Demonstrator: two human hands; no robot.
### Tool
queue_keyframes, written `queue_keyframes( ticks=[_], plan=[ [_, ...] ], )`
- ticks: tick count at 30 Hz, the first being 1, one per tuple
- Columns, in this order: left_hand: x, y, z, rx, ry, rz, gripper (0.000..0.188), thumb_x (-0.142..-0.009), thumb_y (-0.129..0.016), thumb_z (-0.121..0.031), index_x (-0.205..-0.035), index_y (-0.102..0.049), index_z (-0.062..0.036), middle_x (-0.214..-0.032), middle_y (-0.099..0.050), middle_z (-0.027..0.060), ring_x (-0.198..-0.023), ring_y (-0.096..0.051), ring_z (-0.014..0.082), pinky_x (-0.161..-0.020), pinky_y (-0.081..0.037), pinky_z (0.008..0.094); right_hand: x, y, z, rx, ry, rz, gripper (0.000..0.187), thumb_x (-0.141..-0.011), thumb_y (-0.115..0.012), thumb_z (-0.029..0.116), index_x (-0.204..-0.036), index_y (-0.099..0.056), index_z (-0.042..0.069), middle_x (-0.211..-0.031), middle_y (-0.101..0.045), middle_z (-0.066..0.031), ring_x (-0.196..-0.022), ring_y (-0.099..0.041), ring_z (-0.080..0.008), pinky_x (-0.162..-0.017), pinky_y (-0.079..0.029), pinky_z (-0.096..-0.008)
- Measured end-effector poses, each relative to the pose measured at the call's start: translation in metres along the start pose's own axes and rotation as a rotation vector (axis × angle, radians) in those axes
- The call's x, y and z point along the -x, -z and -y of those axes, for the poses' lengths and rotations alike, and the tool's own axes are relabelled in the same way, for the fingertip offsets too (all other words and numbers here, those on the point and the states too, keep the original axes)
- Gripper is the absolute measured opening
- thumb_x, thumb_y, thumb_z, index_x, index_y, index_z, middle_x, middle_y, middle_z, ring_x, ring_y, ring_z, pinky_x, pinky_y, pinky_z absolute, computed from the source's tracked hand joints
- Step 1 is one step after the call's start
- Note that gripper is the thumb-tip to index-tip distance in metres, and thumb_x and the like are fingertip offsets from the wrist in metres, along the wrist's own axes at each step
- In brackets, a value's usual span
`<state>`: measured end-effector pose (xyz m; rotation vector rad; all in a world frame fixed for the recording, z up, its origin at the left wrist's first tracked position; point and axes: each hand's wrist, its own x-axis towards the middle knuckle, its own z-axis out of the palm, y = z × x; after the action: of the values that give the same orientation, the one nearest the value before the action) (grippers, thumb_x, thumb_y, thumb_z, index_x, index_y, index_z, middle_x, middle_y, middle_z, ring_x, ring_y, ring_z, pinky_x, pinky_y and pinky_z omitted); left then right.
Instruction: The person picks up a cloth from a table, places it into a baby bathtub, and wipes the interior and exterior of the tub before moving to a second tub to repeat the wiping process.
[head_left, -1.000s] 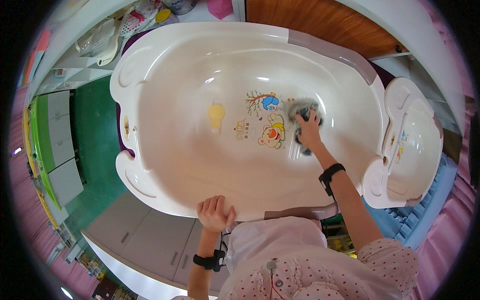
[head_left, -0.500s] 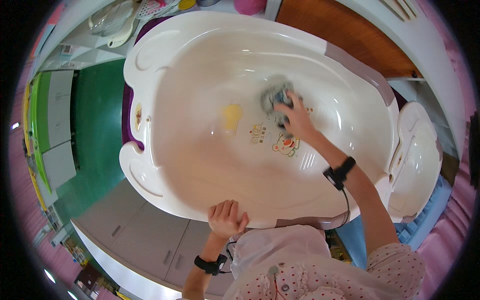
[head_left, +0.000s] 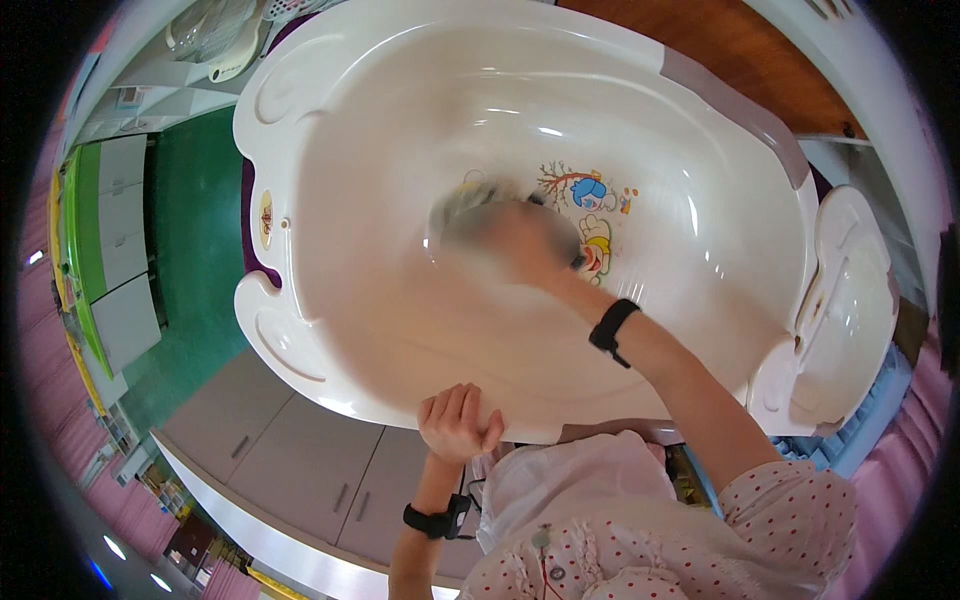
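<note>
A large white baby bathtub (head_left: 380, 150) with brownish-grey trim takes up the middle of the view. My left hand (head_left: 460, 424) is closed over its near rim, fingers on the inner side. Inside the tub, my right hand (head_left: 520, 240) presses a greyish patterned cloth (head_left: 462, 212) against the bottom. Motion smears this hand and the cloth, so the single fingers do not show clearly. Coloured cartoon prints (head_left: 592, 200) lie to the right of the hand, partly covered by it. Each wrist wears a black strap.
A smaller white basin (head_left: 835, 320) stands against the tub's right end, above a light-blue ridged item (head_left: 885, 385). Grey cabinets (head_left: 300, 460) are at the lower left, beside a green floor (head_left: 195, 220). A brown wooden panel (head_left: 740, 70) borders the far right side.
My right hand has swept left across the tub bottom with the cloth, uncovering the prints on the right. My left hand keeps its hold on the rim. The view has shifted slightly.
</note>
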<state>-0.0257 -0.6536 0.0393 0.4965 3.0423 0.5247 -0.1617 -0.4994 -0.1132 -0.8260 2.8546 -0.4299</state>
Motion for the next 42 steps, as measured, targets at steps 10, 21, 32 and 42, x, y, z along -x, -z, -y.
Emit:
queue_keyframes(
  ticks=[10, 21, 32, 42],
  plan=[
    [0.003, -0.003, -0.003, -0.032, -0.102, -0.019, 0.03, -0.065, -0.054, -0.031, -0.078, -0.059, -0.0046, -0.073, -0.059, 0.008, -0.064, -0.054, 0.0228, -0.063, -0.037, 0.0334, 0.053, 0.037, -0.047, -0.421, -0.028, 0.373, 0.03, -0.066, -0.059, 0.003, -0.093, -0.062, 0.015, -0.105, -0.047, -0.0139, -0.097, -0.046, -0.0364, -0.074, -0.043, -0.0458],
    [0.001, -0.005, -0.009, -0.022, -0.129, -0.029, 0.028, -0.067, -0.052, -0.029, -0.075, -0.059, -0.0033, -0.066, -0.059, 0.01, -0.059, -0.055, 0.0252, -0.059, -0.037, 0.0353, 0.084, 0.047, -0.144, -0.086, -0.479, 0.007, 0.115, -0.051, -0.08, 0.037, -0.135, -0.002, 0.039, -0.14, 0.004, -0.0231, -0.121, -0.013, -0.0536, -0.086, -0.032, -0.0624],
    [0.0, -0.001, -0.007, -0.022, -0.069, -0.011, 0.03, -0.066, -0.053, -0.031, -0.076, -0.059, -0.0033, -0.069, -0.06, 0.0103, -0.062, -0.056, 0.0247, -0.061, -0.037, 0.035, 0.06, 0.058, -0.104, 0.059, -0.527, 0.013, 0.12, -0.044, -0.084, 0.03, -0.133, -0.005, 0.044, -0.141, 0.003, -0.0202, -0.12, -0.015, -0.0529, -0.086, -0.026, -0.0673],
    [0.006, 0.003, -0.004, -0.045, -0.082, -0.037, 0.028, -0.063, -0.053, -0.028, -0.075, -0.059, -0.0037, -0.067, -0.059, 0.0075, -0.058, -0.054, 0.0215, -0.057, -0.037, 0.0327, 0.057, 0.067, -0.089, -0.072, -0.36, 0.371, 0.106, -0.042, -0.08, 0.045, -0.131, -0.022, 0.042, -0.141, 0.008, -0.0202, -0.122, 0.001, -0.054, -0.081, -0.03, -0.0667]
  ],
)
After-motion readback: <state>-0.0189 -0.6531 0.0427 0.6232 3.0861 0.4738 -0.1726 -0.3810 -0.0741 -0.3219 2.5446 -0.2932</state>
